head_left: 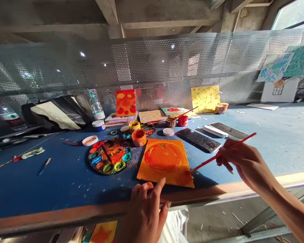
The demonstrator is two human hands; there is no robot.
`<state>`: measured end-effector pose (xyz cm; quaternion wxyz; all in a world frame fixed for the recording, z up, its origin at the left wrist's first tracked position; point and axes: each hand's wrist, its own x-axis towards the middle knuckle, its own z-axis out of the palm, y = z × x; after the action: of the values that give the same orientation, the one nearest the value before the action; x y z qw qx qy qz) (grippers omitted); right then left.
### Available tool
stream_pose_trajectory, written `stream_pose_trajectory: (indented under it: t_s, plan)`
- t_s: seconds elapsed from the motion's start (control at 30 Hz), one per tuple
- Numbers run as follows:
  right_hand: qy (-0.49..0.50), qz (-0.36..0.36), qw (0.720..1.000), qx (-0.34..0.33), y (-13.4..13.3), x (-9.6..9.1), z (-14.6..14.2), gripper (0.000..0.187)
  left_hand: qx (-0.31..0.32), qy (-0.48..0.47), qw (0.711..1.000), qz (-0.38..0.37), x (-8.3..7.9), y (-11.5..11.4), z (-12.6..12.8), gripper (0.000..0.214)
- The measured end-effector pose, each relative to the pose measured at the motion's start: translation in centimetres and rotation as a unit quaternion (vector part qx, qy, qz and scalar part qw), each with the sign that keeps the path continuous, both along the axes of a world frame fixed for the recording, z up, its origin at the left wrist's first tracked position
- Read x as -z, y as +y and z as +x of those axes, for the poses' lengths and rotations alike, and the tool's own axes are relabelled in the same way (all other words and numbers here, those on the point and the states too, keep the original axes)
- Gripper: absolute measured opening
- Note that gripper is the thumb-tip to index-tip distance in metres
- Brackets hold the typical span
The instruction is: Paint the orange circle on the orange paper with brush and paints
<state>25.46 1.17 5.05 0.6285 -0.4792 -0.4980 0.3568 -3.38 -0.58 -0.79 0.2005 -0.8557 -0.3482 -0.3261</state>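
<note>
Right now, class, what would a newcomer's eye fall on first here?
The orange painted board draws the eye first, at the front of the table. The right hand holds a red paintbrush at its right edge, and a round palette of bright paints lies left of the board.

The one camera sits on the person's head. It looks forward and down, close over the left hand (pixel 144 212) and right hand (pixel 243 162), across a blue table (pixel 45 189), to a metal mesh wall (pixel 152 67) beyond them.
</note>
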Motion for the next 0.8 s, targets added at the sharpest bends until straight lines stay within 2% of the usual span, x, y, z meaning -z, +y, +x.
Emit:
stream_pose_trajectory:
  t_s: [0.13,0.3,0.4,0.53,0.7,0.8]
  plan:
    - [0.034,0.040,0.998,0.026,0.2,-0.6,0.4,0.038,0.000,0.000,1.000,-0.003,0.0,0.0,0.0,0.041]
    - [0.030,0.014,0.999,-0.025,-0.1,-0.1,-0.3,0.030,-0.006,-0.002,1.000,0.013,0.3,0.1,0.1,0.039]
    - [0.014,0.029,0.999,0.003,0.1,-0.2,-0.1,0.030,-0.007,-0.002,1.000,0.018,0.4,0.2,0.1,0.040]
    - [0.039,0.047,0.997,0.036,-0.5,-0.7,-0.4,0.031,-0.003,-0.006,1.000,0.014,0.3,0.2,0.1,0.038]
    - [0.045,0.019,0.998,-0.038,-2.4,-0.1,-2.8,0.030,0.003,-0.004,1.000,0.021,0.2,0.1,0.2,0.037]
    - [0.027,0.000,0.998,-0.064,-2.9,0.3,-2.8,0.027,-0.002,-0.006,1.000,0.019,0.2,0.0,0.1,0.039]
